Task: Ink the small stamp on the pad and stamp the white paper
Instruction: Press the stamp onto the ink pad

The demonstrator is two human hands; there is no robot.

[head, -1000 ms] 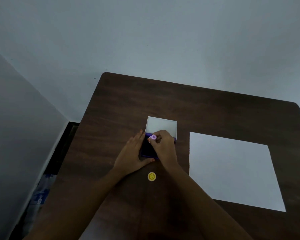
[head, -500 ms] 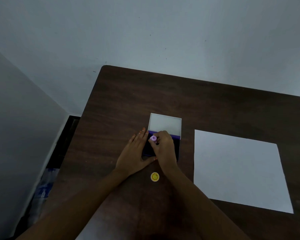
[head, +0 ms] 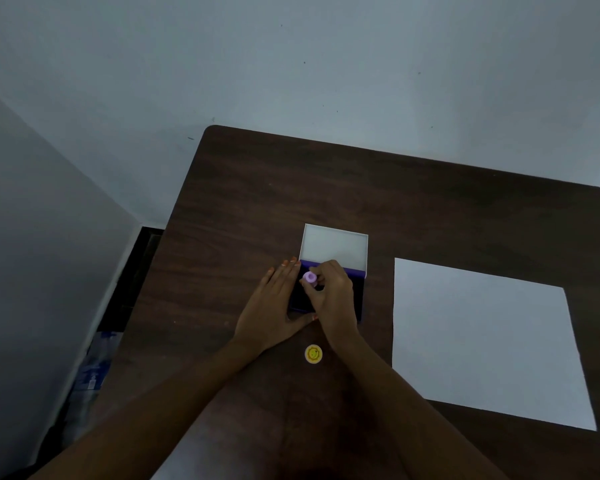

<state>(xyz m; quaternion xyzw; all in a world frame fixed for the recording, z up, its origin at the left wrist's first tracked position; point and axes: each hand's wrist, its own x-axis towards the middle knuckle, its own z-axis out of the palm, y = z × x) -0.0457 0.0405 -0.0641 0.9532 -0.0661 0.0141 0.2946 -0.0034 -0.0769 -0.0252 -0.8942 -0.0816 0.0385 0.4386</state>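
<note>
On the dark brown wooden table [head: 257, 202], the right hand [head: 333, 299] pinches the small lilac round-topped stamp [head: 310, 277] between thumb and fingertips and holds it upright over the dark purple ink pad [head: 298, 301], whose white lid [head: 334, 245] stands open at the pad's twelve o'clock edge. The left hand [head: 274, 306] lies flat and spread, holding nothing, with its fingers along the pad's nine o'clock side and its thumb across the six o'clock edge, bracing the case. Compared with the two pictures before this one, very little has changed: both hands keep the same posture and the stamp has stayed over the same near-left part of the pad; the apparent shift in the whole scene seems to come from the head camera. That reads as a sustained press, or small repeated dabs, so inking is probably under way or nearly finished, though the stamp's face and its contact with the pad are hidden by the fingers. The large square sheet of white paper [head: 482, 341] lies at the pad's three o'clock, well apart, and shows no mark, so the stamping half of the task remains. A small yellow smiley-face disc [head: 313, 354] sits at the pad's six o'clock, between the two forearms, untouched.
</note>
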